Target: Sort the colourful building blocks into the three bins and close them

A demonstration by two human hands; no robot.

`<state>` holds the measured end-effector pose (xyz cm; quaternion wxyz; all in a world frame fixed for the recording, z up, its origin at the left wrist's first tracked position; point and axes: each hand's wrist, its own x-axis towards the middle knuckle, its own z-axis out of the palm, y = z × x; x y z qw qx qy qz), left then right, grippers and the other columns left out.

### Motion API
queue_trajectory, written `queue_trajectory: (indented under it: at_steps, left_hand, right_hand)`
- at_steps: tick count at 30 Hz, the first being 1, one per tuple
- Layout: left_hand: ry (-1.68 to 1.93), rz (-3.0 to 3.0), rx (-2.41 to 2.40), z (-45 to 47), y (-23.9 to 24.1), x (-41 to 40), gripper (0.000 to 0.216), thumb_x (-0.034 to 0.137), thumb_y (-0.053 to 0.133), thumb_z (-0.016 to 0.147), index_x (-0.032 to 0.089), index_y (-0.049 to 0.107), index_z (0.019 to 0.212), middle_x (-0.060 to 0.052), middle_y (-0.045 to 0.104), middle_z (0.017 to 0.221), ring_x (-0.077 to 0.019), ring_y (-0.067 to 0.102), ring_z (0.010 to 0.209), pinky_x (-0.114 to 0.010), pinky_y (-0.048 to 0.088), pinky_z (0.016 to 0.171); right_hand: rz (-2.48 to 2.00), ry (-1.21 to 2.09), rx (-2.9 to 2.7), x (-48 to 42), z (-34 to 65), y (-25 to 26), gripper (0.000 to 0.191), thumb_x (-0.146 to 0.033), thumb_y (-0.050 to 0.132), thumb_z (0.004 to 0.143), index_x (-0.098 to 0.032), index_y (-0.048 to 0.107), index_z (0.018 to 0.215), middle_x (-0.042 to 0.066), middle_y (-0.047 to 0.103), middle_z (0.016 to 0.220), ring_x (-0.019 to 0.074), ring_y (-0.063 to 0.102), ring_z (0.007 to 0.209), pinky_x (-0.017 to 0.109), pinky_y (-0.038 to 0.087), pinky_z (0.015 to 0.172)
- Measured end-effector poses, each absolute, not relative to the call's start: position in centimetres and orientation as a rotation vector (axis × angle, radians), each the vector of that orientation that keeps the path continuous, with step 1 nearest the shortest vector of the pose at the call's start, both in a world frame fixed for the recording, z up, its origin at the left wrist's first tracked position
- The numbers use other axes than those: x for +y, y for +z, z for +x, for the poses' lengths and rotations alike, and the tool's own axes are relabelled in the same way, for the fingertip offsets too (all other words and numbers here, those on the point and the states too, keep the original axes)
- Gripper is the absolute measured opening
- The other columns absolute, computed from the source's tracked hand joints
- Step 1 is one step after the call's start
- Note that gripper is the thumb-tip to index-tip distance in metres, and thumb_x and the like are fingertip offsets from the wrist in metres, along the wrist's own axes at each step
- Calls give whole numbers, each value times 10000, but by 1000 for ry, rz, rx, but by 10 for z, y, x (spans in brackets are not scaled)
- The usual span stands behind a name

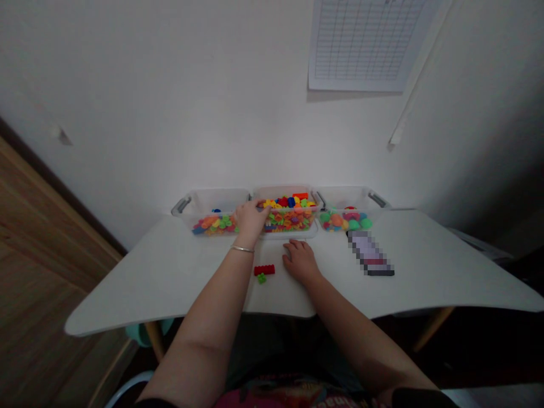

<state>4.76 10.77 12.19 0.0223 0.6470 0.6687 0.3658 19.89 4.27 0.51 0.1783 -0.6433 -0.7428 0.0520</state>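
Observation:
My left hand [251,219], with a thin bangle at the wrist, reaches over the front left corner of the middle clear plastic bin [315,228]. Its thumb and fingers are apart at the colourful plastic toy pieces [291,218] inside; some fingertips are hidden. On the white table [204,283] my right hand [301,260] lies with fingers spread, holding nothing. Between my forearms lie a red ridged toy block [264,270] and, touching or just in front of it, a small green toy piece [261,278].
A left clear bin [212,199] and a right clear bin [346,195], both holding coloured pieces, flank the middle one against the wall [191,113]. A blurred-out phone [369,252] lies at the right. A printed sheet [361,45] hangs above.

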Motion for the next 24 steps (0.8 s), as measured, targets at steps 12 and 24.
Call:
queue_trajectory:
  at_steps: [12, 24]
  left_hand:
    - [1157, 2462, 1641, 17, 116, 97, 355, 290, 596, 846, 179, 658, 1177, -108, 687, 1138, -241, 607, 1063, -374, 445, 974]
    - [244, 2431, 1444, -2, 77, 60, 188, 200, 691, 699, 217, 735, 881, -48, 706, 852, -190, 635, 753, -279, 468, 717]
  right_hand:
    - [-1824, 164, -2087, 41, 199, 8, 445, -329, 479, 899, -194, 578, 1311, 97, 521, 1415, 254, 422, 1284, 381, 285, 1087]
    - [-1809, 162, -2075, 41, 199, 7, 440, -320, 491, 894, -182, 584, 1302, 97, 530, 1404, 243, 423, 1280, 371, 277, 1091]
